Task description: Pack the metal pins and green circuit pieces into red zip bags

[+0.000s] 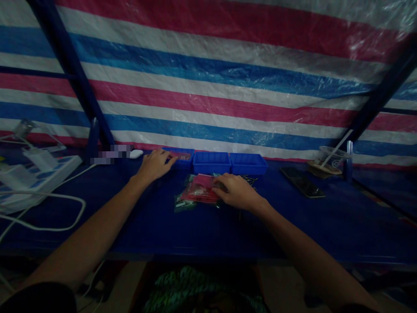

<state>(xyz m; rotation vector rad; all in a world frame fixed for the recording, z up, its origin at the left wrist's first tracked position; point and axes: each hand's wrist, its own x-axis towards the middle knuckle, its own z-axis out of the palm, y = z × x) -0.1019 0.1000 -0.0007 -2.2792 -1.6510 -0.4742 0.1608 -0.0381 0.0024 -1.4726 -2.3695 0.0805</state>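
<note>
My left hand (157,164) rests at the near left rim of the left blue bin (186,163), fingers spread and thumb apart. Pink-red plastic packets (180,156) lie inside that bin. On the table in front of the bins is a loose pile of small clear and pink-red plastic packets (200,191). My right hand (235,190) touches this pile from its right side, with a gap between thumb and curved fingers. Dark thin pieces like screws (249,179) lie just behind the right hand, partly hidden by it.
A middle blue bin (211,168) and a right blue bin (248,168) continue the row. Further right are a phone (301,181) and a clear plastic cup (334,157). At left, a white power strip (61,171) trails cables. Striped sheeting (228,100) hangs behind the blue table (195,237).
</note>
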